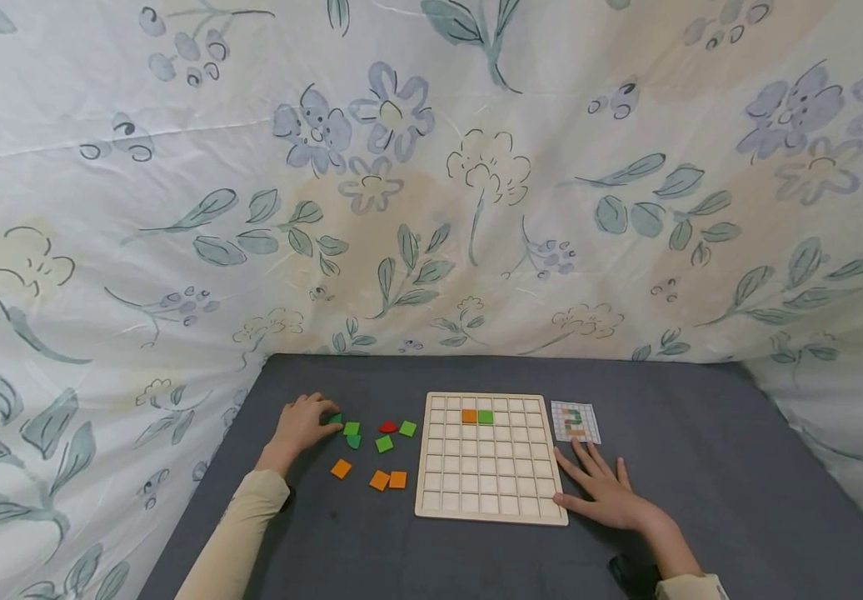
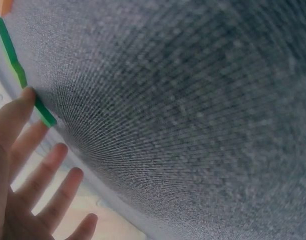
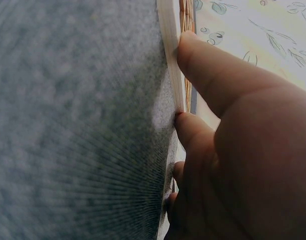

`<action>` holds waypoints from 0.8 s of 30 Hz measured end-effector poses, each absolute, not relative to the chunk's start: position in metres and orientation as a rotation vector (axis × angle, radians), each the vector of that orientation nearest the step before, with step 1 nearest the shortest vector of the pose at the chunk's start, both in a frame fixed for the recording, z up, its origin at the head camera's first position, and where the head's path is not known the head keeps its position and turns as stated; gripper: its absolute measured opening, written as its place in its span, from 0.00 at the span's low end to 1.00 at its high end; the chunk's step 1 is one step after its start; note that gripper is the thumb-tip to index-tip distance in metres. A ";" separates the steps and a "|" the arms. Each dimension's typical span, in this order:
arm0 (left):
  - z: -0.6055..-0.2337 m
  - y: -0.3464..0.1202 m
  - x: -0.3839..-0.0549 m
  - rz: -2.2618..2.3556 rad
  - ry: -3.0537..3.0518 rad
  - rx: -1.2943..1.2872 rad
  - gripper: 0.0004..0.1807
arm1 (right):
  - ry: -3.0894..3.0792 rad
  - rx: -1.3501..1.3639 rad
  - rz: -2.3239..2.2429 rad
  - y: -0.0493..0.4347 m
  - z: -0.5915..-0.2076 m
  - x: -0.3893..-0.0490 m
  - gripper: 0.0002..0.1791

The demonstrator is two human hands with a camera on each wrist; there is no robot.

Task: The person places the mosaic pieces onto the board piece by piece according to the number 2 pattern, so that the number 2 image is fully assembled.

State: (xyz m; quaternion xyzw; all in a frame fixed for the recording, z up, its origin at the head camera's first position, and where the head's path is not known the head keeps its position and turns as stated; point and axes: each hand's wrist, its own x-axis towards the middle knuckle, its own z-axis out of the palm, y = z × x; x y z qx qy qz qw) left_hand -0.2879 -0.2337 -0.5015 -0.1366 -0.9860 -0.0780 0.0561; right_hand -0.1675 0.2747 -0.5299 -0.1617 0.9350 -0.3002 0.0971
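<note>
At the left of the head view, my left hand (image 1: 302,423) pinches a dark green tile (image 1: 336,419) between thumb and index finger. In the left wrist view the green tile (image 2: 45,114) shows edge-on at the fingertips, the other fingers spread. Just right of it lie a light green tile (image 1: 352,428) and another dark green piece (image 1: 353,442). My right hand (image 1: 606,493) rests with fingers spread, thumb and index fingertip at the right edge of a wooden grid board (image 1: 493,512). One orange tile (image 1: 469,416) and one green tile (image 1: 486,417) sit side by side in the board's upper cells.
A red piece (image 1: 388,427) and two light green tiles (image 1: 407,428) lie left of the board. Three orange tiles (image 1: 341,469) are nearer the front. A printed pattern card (image 1: 586,423) lies right of the board, above my right fingertips. Floral fabric (image 1: 476,275) hangs behind the grey table (image 1: 356,550).
</note>
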 end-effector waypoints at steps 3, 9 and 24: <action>-0.503 -0.234 -0.289 -0.233 -2.993 -0.411 0.14 | 2.773 -0.486 -0.889 0.274 -0.528 -0.167 0.40; -0.502 -0.235 -0.290 -0.221 -3.004 -0.398 0.13 | 2.752 -0.470 -0.871 0.271 -0.521 -0.165 0.41; -0.502 -0.234 -0.291 -0.229 -3.007 -0.437 0.11 | 2.768 -0.464 -0.875 0.277 -0.535 -0.170 0.41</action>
